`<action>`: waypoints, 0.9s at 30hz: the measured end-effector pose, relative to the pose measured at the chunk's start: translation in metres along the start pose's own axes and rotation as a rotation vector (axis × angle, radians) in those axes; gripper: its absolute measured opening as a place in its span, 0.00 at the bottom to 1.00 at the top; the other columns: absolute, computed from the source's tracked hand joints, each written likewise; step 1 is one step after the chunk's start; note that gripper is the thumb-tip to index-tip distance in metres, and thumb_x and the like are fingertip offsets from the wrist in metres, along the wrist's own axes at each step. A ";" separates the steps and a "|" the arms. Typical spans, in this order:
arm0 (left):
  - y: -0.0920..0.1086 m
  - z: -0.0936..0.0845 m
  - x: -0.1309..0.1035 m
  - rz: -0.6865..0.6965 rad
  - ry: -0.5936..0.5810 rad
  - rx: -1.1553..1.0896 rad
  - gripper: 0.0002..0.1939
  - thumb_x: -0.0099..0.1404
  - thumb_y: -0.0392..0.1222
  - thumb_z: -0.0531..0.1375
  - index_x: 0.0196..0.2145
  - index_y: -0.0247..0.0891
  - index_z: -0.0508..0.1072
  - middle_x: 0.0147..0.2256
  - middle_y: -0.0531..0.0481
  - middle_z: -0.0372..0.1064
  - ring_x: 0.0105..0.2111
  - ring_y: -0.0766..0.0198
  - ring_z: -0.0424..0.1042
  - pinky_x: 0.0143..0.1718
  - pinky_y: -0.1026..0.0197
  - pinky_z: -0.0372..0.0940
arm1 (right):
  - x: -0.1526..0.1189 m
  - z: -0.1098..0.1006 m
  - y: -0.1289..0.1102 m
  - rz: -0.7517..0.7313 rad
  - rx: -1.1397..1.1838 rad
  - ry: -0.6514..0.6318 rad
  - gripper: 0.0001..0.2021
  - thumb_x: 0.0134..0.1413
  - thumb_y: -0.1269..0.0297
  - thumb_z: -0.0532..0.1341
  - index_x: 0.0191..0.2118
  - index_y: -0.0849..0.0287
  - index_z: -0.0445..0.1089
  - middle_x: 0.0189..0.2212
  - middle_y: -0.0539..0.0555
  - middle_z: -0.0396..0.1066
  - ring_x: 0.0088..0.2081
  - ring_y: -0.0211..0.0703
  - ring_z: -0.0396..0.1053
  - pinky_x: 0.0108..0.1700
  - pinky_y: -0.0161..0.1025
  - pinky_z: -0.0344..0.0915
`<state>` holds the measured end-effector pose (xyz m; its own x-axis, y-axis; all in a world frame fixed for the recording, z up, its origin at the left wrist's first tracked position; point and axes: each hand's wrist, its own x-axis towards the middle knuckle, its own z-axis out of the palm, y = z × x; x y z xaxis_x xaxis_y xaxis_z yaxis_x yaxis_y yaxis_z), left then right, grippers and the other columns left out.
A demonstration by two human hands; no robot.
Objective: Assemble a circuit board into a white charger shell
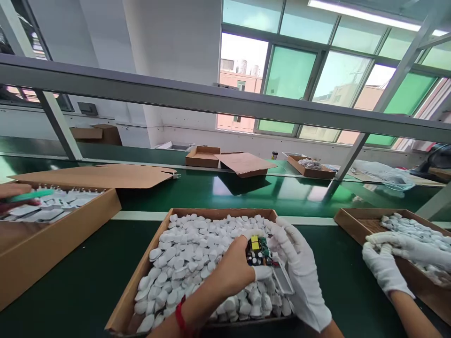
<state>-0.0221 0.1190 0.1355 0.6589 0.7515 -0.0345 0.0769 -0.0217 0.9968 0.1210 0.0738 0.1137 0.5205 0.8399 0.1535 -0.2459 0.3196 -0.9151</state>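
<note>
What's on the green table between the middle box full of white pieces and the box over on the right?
In the head view, nothing: only bare green table separates the middle box from the right box, where a co-worker's gloved hands rest.

A long green-topped table [88, 277] runs beneath a grey metal crossbar [211, 101]. Behind stand a plain white wall [169, 47] and tall green-tinted windows [292, 75]. Daylight comes through them, and a ceiling strip light [352, 11] glows above.

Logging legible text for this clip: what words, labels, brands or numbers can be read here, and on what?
None can be read.
Small green circuit board between the bare left hand and white-gloved right hand: any markings too small.
Brown cardboard tray of white plastic shells: no print visible.
</note>
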 end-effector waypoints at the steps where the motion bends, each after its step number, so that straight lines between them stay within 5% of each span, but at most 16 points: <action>1: 0.002 0.000 -0.002 0.005 0.020 0.130 0.22 0.45 0.34 0.67 0.36 0.36 0.62 0.40 0.46 0.66 0.44 0.51 0.66 0.43 0.57 0.64 | -0.002 -0.001 0.000 -0.011 0.004 -0.023 0.30 0.44 0.47 0.75 0.48 0.62 0.73 0.48 0.61 0.71 0.32 0.43 0.71 0.27 0.32 0.69; 6: 0.020 -0.003 -0.011 -0.082 0.028 0.558 0.17 0.46 0.22 0.56 0.33 0.36 0.61 0.41 0.43 0.62 0.40 0.52 0.65 0.37 0.58 0.60 | -0.009 -0.004 -0.003 -0.125 0.003 -0.070 0.23 0.48 0.51 0.74 0.47 0.56 0.75 0.48 0.58 0.72 0.43 0.49 0.73 0.38 0.34 0.74; 11: 0.032 -0.006 -0.015 0.361 -0.029 0.365 0.14 0.50 0.27 0.62 0.34 0.36 0.65 0.43 0.48 0.65 0.42 0.58 0.66 0.43 0.61 0.61 | -0.010 -0.009 -0.013 -0.281 -0.113 -0.218 0.15 0.51 0.56 0.74 0.45 0.49 0.77 0.44 0.54 0.74 0.44 0.47 0.73 0.47 0.36 0.73; 17: 0.040 -0.009 -0.018 0.515 -0.034 0.553 0.24 0.51 0.30 0.67 0.45 0.40 0.67 0.45 0.51 0.65 0.42 0.56 0.64 0.45 0.59 0.57 | -0.012 -0.018 -0.015 -0.336 -0.229 -0.317 0.17 0.52 0.54 0.73 0.47 0.49 0.77 0.47 0.58 0.72 0.48 0.53 0.71 0.52 0.45 0.71; 22: 0.043 -0.013 -0.022 0.528 -0.043 0.558 0.35 0.53 0.28 0.68 0.56 0.43 0.62 0.47 0.51 0.63 0.44 0.57 0.63 0.48 0.60 0.58 | -0.011 -0.011 -0.014 -0.305 -0.177 -0.324 0.15 0.49 0.53 0.74 0.42 0.50 0.79 0.44 0.58 0.73 0.48 0.54 0.71 0.55 0.51 0.68; 27: 0.041 -0.018 -0.022 0.441 -0.091 0.504 0.29 0.54 0.32 0.68 0.52 0.40 0.66 0.44 0.50 0.66 0.43 0.57 0.65 0.45 0.59 0.61 | -0.011 0.000 -0.014 -0.252 -0.111 -0.341 0.14 0.51 0.49 0.72 0.38 0.52 0.79 0.46 0.59 0.72 0.50 0.55 0.70 0.56 0.53 0.67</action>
<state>-0.0469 0.1130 0.1786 0.7677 0.5434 0.3396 0.1118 -0.6354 0.7641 0.1184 0.0600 0.1249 0.2491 0.8444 0.4742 -0.0469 0.4996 -0.8650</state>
